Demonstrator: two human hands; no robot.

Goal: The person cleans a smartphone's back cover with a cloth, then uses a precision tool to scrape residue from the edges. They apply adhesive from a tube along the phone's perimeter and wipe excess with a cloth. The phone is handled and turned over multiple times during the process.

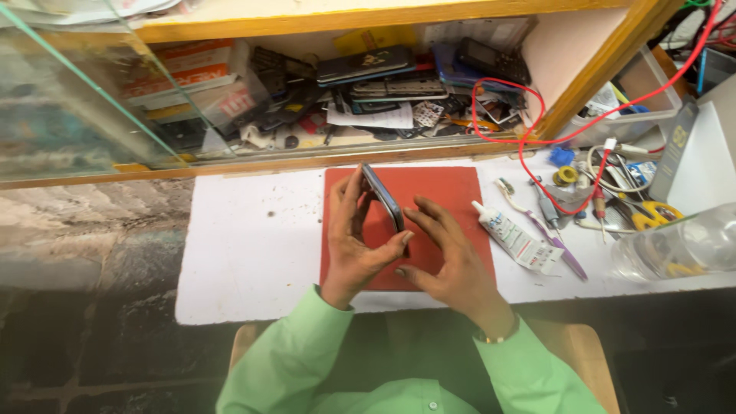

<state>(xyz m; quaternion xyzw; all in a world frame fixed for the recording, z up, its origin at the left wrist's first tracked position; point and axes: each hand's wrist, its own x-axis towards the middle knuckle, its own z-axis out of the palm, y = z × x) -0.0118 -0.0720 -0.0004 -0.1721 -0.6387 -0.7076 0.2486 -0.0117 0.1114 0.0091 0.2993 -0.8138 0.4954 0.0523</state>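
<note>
Two hands: left hand and right hand both closed on phone, edge-up over mat.
Tip: hold edges evenly, pry gently.

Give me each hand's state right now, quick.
Left hand: closed on the dark phone, held on edge above the red mat.
Right hand: fingers pressed against the same phone's lower edge, gripping it too.
</note>
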